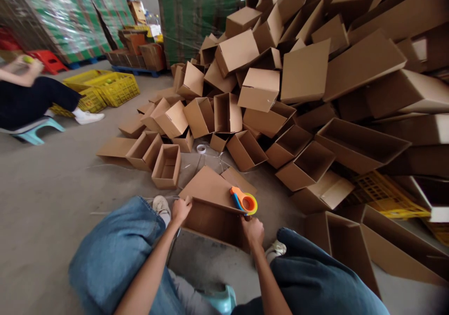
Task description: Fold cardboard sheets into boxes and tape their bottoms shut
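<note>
Here, a heap of brown cartons [315, 71] rises beyond and to the right of both hands, most of them lying open on their sides and empty as far as can be seen, against shrink-wrapped pallets [63, 15] far behind. A person in wide blue jeans sits low on a pale green stool [219, 301] on the concrete floor [52, 188], with a cardboard box [210, 188] held between the knees. Its long axis runs across from one hand to the other, its closed top panel tilts away, and a loose flap [238, 179] sticks out on the far right side. The left hand [180, 209] is curled over the box's near left corner, fingers closed on the edge. The right hand [253, 230], at the box's near right edge, is closed around the grip of an orange, blue and yellow tape dispenser [245, 202], which rests on the top panel just above that hand, so the right hand is the nearer to the flap. Just beyond the left hand stands a small open box [167, 166], empty. Far to the left, another seated person [28, 95] works near yellow crates [112, 88] holding small green items. A roll of tape [201, 149] lies on the floor ahead of both hands.
</note>
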`<control>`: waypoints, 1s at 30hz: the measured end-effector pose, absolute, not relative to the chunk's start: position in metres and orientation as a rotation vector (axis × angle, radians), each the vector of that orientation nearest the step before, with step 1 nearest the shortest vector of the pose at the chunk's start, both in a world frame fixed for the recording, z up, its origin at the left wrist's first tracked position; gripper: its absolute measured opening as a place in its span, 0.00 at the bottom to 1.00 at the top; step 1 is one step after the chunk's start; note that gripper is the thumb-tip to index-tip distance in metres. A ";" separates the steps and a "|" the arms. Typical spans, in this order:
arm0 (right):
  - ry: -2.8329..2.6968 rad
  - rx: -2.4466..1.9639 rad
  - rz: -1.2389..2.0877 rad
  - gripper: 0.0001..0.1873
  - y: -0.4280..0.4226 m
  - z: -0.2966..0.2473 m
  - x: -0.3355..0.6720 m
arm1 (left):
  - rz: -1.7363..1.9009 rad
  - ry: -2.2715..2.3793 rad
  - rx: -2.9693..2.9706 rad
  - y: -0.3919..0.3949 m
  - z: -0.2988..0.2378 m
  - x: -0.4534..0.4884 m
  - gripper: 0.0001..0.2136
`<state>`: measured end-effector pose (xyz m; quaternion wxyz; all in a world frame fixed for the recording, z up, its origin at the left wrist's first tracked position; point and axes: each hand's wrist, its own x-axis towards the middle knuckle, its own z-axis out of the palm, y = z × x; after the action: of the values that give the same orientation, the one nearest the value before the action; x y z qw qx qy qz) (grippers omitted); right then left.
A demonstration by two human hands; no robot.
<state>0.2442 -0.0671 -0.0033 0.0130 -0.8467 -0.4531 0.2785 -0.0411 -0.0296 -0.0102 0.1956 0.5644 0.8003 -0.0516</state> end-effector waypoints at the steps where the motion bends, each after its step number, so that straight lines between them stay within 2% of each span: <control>1: -1.417 -2.634 0.871 0.26 -0.067 -0.005 0.245 | -0.145 2.236 1.590 -0.030 -0.010 -0.042 0.19; 20: -1.475 -2.580 0.880 0.24 -0.069 -0.021 0.260 | -0.086 2.213 1.577 -0.027 -0.027 -0.056 0.17; 27: -1.592 -2.529 0.886 0.21 -0.059 -0.026 0.271 | 0.300 1.963 1.445 -0.024 -0.035 -0.073 0.12; 30: -1.564 -2.571 0.886 0.22 -0.055 -0.021 0.264 | 0.307 1.969 1.430 -0.024 -0.031 -0.072 0.11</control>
<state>0.2643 -0.0549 -0.0215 0.0021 -0.8196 -0.4986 0.2824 -0.0718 -0.0243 -0.0311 0.3377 0.5486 0.7557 0.1180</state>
